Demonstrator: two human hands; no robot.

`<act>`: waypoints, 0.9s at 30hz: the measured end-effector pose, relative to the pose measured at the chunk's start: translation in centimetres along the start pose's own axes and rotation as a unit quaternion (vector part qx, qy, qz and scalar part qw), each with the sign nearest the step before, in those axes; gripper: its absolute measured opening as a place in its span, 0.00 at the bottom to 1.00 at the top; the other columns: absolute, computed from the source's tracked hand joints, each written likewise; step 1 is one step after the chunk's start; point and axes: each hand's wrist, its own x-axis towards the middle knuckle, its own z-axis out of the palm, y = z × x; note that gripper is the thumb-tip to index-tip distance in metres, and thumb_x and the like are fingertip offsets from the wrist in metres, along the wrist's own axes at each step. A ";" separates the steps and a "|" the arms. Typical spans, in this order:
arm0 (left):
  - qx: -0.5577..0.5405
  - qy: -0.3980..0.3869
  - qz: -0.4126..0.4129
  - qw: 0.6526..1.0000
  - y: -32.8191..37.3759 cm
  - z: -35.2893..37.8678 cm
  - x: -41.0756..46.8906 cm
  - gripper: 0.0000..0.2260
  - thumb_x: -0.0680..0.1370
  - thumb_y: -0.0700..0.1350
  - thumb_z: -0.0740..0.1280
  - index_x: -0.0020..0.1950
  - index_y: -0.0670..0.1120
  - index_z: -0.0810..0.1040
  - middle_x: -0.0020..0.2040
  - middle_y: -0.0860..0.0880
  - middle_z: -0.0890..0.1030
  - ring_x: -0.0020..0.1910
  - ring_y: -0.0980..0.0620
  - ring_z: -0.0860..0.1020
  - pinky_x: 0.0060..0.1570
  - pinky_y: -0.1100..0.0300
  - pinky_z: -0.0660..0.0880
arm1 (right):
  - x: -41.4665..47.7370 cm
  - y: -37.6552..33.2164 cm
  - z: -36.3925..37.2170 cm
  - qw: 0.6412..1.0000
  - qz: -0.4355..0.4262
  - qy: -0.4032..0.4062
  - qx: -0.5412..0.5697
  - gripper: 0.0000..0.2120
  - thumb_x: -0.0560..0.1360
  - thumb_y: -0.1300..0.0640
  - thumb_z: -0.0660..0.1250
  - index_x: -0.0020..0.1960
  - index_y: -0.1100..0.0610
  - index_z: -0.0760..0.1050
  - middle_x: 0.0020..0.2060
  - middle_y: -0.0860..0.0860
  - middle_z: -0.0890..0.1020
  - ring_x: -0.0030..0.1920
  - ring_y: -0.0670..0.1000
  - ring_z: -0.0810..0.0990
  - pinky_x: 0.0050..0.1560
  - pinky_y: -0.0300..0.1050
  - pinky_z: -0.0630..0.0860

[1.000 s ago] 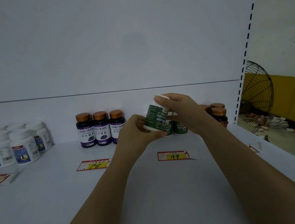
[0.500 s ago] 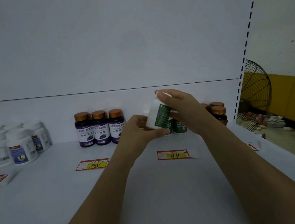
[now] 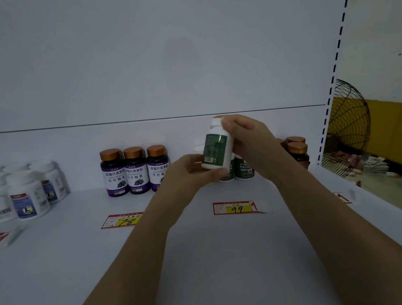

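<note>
The right hand (image 3: 249,144) wraps the bottle (image 3: 215,148), the left hand (image 3: 187,171) pinches its base (above the 99 tag (image 3: 236,207)); a loose grip could drop it onto the green bottles (image 3: 243,170).

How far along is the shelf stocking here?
Done: two green-label bottles stand at the back, behind the 99 tag. In hand: the white bottle, right hand gripping its top, left hand holding its base. Left: probably setting it down beside them.
</note>
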 end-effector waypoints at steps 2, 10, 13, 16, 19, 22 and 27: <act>-0.001 -0.023 0.003 1.000 0.0 -0.1 0.0 0.17 0.70 0.46 0.74 0.57 0.51 0.76 0.45 0.60 0.80 0.41 0.69 0.79 0.34 0.77 0.72 | 0.0 0.1 0.0 0.999 0.006 -0.032 0.014 0.12 0.81 0.56 0.58 0.59 0.57 0.77 0.55 0.59 0.80 0.55 0.56 0.79 0.59 0.53 0.78; 0.004 0.046 0.001 0.999 -0.3 0.0 0.3 0.25 0.67 0.46 0.77 0.60 0.47 0.74 0.53 0.54 0.80 0.48 0.60 0.79 0.42 0.69 0.73 | 0.0 -0.1 0.6 1.000 0.015 0.003 -0.021 0.10 0.77 0.52 0.66 0.57 0.53 0.74 0.54 0.57 0.79 0.53 0.53 0.81 0.54 0.50 0.80; -0.012 0.017 -0.010 1.000 -0.1 -0.3 0.1 0.20 0.68 0.47 0.76 0.59 0.48 0.77 0.51 0.52 0.82 0.47 0.59 0.81 0.42 0.69 0.75 | -0.1 -0.3 0.3 0.997 0.022 -0.031 0.063 0.09 0.79 0.59 0.64 0.59 0.53 0.72 0.57 0.61 0.77 0.53 0.55 0.80 0.56 0.52 0.79; -0.005 0.020 -0.004 1.000 -0.2 -0.3 0.1 0.21 0.67 0.46 0.77 0.59 0.47 0.77 0.49 0.53 0.83 0.45 0.61 0.81 0.35 0.74 0.74 | -0.1 -0.4 0.6 0.994 0.029 -0.060 0.087 0.10 0.80 0.60 0.62 0.61 0.55 0.71 0.57 0.60 0.77 0.52 0.54 0.79 0.57 0.51 0.78; 0.001 0.057 0.002 0.998 -0.4 -0.1 0.3 0.26 0.64 0.46 0.79 0.59 0.46 0.75 0.50 0.52 0.82 0.46 0.59 0.81 0.36 0.71 0.74 | 0.0 -0.1 1.1 0.999 0.037 -0.023 -0.004 0.16 0.77 0.51 0.66 0.63 0.56 0.73 0.54 0.55 0.80 0.50 0.50 0.81 0.55 0.46 0.80; -0.007 0.049 0.000 0.999 -0.4 0.0 0.3 0.26 0.65 0.46 0.78 0.60 0.46 0.74 0.52 0.52 0.82 0.48 0.58 0.81 0.41 0.69 0.74 | 0.1 0.0 0.9 0.999 0.041 0.005 -0.001 0.17 0.76 0.51 0.67 0.60 0.59 0.76 0.49 0.53 0.82 0.48 0.50 0.82 0.50 0.44 0.80; 0.026 0.016 0.003 1.000 -0.3 0.0 0.2 0.21 0.68 0.47 0.76 0.60 0.47 0.77 0.50 0.55 0.82 0.47 0.63 0.79 0.37 0.72 0.72 | 0.2 -0.1 0.3 0.996 0.057 -0.037 0.064 0.13 0.76 0.53 0.66 0.59 0.57 0.75 0.58 0.55 0.81 0.61 0.60 0.77 0.62 0.57 0.75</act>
